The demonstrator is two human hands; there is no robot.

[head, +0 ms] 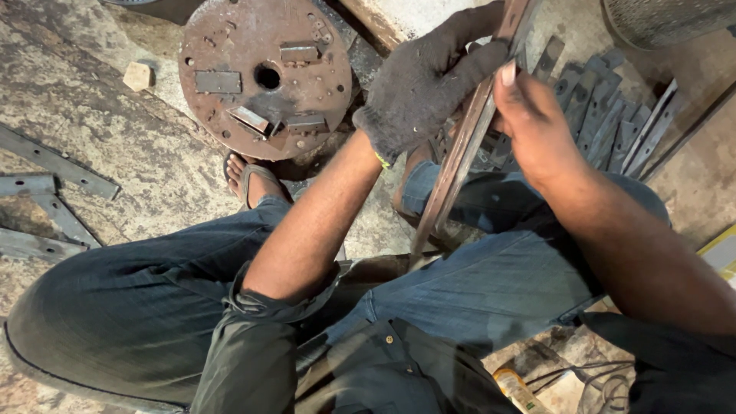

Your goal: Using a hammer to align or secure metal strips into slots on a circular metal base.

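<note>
Seated worker, viewed from above. The gloved left hand (425, 73) is closed around a long rusty flat metal bar (460, 157), which slants down between the knees; the bare right hand (533, 123) pinches the same bar just beside the glove. Behind the hands lies a pile of short grey strips (613, 126). A rusty round plate (264, 73) rests on the floor (115, 130) near a sandalled foot (257, 180).

Single head view, looking steeply down, close over hands (491, 100), lap, workshop floor (115, 146).
</note>
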